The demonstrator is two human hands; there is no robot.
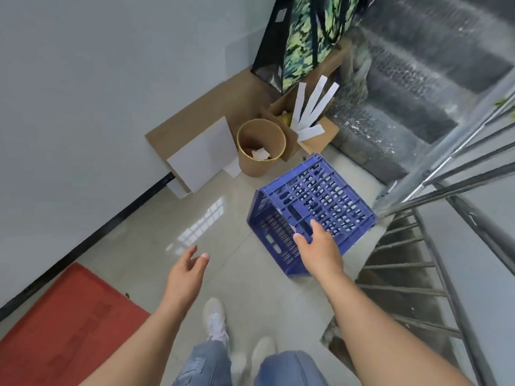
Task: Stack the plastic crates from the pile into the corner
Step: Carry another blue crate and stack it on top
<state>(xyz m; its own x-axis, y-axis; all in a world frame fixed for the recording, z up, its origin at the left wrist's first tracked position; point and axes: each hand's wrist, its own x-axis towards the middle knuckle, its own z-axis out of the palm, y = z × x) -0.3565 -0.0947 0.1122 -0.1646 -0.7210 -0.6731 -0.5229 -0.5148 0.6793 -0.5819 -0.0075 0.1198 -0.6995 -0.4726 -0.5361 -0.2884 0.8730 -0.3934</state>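
The right grip pinches the blue crate just ahead of it; the open left grip, apart leftward, should brace it.

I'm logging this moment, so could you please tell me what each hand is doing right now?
Left hand: open, holding nothing.
Right hand: gripping the blue crate at its near edge.

Perforated blue plastic for the crate, glossy pale tile for the floor. Matt brown cardboard for the round bin, smooth grey metal for the stair railing
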